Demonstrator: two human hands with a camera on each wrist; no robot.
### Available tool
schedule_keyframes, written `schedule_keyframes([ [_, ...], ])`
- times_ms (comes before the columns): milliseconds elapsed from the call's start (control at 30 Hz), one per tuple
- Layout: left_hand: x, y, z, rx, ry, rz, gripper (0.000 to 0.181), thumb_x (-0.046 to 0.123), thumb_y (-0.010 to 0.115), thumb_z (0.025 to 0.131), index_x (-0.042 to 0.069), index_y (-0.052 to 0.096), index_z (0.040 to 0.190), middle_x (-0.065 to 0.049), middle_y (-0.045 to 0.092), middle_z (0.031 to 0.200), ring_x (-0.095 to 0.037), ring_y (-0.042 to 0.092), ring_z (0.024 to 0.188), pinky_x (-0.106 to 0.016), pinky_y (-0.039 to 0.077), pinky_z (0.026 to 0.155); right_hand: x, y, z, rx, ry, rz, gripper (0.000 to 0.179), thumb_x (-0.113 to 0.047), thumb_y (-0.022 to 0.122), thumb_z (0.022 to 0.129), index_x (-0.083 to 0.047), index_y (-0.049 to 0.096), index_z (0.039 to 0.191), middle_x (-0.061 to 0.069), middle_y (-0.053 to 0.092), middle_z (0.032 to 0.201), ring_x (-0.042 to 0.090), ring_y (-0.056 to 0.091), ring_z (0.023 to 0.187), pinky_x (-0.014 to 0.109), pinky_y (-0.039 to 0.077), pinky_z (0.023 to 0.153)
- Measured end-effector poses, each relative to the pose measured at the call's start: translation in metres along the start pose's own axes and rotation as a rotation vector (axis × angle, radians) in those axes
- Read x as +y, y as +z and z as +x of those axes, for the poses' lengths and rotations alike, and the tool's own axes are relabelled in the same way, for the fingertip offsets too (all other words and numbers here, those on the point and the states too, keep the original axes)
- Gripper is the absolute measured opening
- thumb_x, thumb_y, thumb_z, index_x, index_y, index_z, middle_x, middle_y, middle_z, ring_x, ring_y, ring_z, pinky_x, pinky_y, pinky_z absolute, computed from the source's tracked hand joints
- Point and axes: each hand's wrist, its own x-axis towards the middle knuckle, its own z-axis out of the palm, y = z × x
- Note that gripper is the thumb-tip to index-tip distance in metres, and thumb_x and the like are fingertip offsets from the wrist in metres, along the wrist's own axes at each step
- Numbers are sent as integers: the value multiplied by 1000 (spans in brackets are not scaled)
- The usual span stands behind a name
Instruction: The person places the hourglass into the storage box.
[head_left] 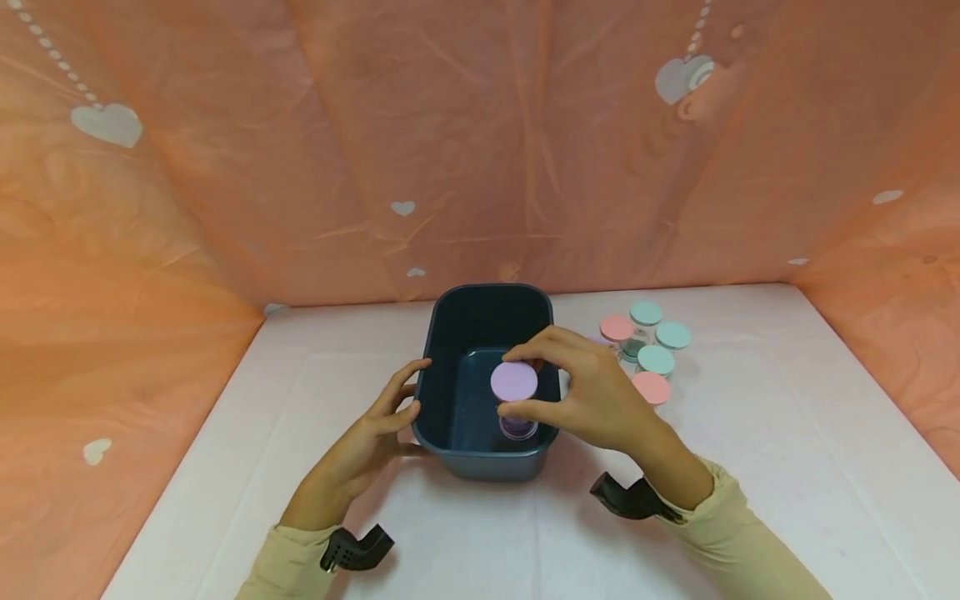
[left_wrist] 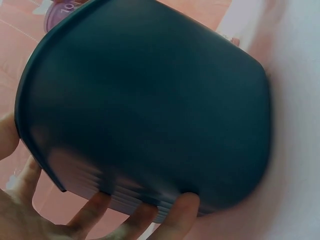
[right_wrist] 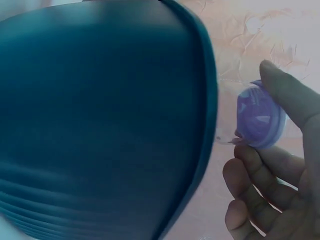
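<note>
Right hand [head_left: 600,396] is pinched round a lilac-lidded jar [head_left: 513,381], held over the dark bin [head_left: 491,467], seemingly clear of its edges; bin's side is touched by the spread left hand [head_left: 367,442]; white counter [head_left: 787,458] is backed by orange sheeting [head_left: 450,125].

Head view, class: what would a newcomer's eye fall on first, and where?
First, probably, the dark blue tub near the middle of the white table, with a purple-lidded jar held above its opening in the right grip. Next, the pink- and mint-lidded jars clustered to the tub's right. Behind hangs an orange cloth dotted with pale hearts.
</note>
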Motion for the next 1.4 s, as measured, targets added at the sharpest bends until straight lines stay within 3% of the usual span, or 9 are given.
schedule_keyframes([
  [233, -1, 0, -1, 7, 1, -10, 54, 28, 45, 104, 32, 21, 153, -11, 3, 156, -46, 10, 145, -75, 31, 103, 3, 8, 1, -75, -2, -28, 47, -40, 90, 69, -25, 72, 110, -13, 63, 104, 4, 59, 98, 26, 54, 79],
  [533, 0, 2, 0, 6, -4, -14, 55, 30, 46, 104, 33, 22, 153, -12, 3, 156, -45, 9, 145, -76, 29, 104, 9, 10, 6, -78, 21, -74, 46, -39, 89, 70, -22, 73, 109, -9, 64, 104, 9, 60, 96, 34, 55, 79],
  [967, 0, 2, 0, 2, 2, -12, 53, 29, 43, 105, 33, 22, 153, -11, 9, 153, -44, 18, 143, -71, 33, 104, 1, 3, 39, -187, 111, -209, 47, -53, 84, 72, -23, 74, 108, -9, 66, 101, 7, 59, 92, 31, 50, 80],
  [1200, -2, 1, -1, 3, 7, -10, 52, 29, 42, 105, 34, 21, 153, -9, 16, 145, -38, 31, 136, -65, 37, 102, -1, 8, 66, -337, 131, -353, 52, -59, 80, 73, -25, 75, 112, -6, 68, 103, 12, 59, 95, 33, 50, 78],
  [1400, -3, -1, -2, -2, 14, -11, 52, 28, 40, 106, 33, 19, 154, -9, 17, 146, -39, 31, 137, -67, 36, 103, 2, 18, 85, -453, 102, -409, 54, -54, 78, 78, -21, 73, 120, -3, 69, 107, 14, 60, 97, 34, 50, 84],
])
